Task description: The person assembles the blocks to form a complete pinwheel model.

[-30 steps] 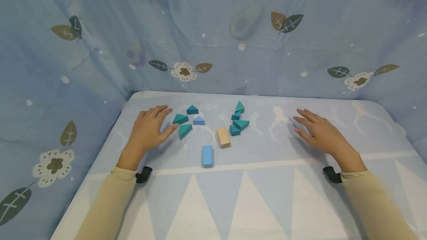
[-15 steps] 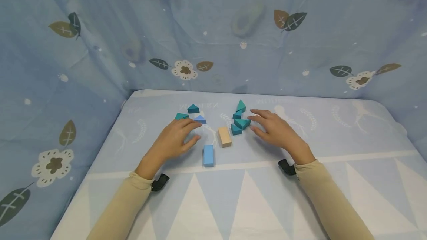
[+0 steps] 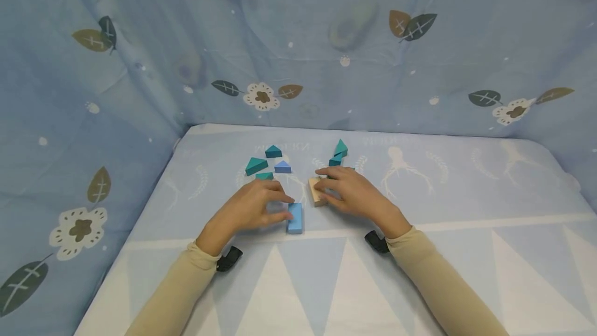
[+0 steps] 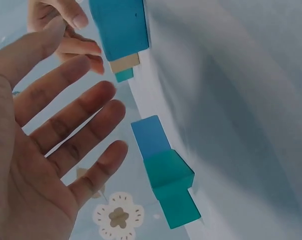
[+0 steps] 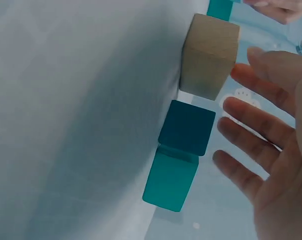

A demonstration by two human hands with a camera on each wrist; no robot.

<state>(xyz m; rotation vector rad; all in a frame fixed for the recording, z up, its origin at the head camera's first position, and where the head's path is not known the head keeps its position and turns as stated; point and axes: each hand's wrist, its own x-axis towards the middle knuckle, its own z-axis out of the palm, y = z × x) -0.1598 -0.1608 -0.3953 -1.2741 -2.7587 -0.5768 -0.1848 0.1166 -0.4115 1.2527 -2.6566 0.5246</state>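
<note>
My left hand [image 3: 254, 205], fingers relaxed and spread, hovers at the left side of a light blue rectangular block [image 3: 295, 223]. In the left wrist view that blue block [image 4: 121, 30] lies beyond the thumb and fingertips, and the palm holds nothing. My right hand [image 3: 355, 194] reaches over a plain wooden rectangular block [image 3: 314, 197], its fingers overlapping the block's right side. From the right wrist, the wooden block [image 5: 209, 57] appears just past the thumb and index fingertips, with a dark teal block [image 5: 187, 127] and a green one [image 5: 171, 179] below it.
Left of centre lie a dark teal triangular block [image 3: 273, 152], a green one [image 3: 256, 165] and a small blue one [image 3: 282, 167]. Another green block [image 3: 264, 176] is partly behind my left hand. At right, a green triangle [image 3: 341, 148] touches a teal one [image 3: 335, 161]; others are mostly hidden.
Both hands have come inward from the sides of the table. The left now stands by the blue block and the right over the wooden block. The blocks lie as before.
</note>
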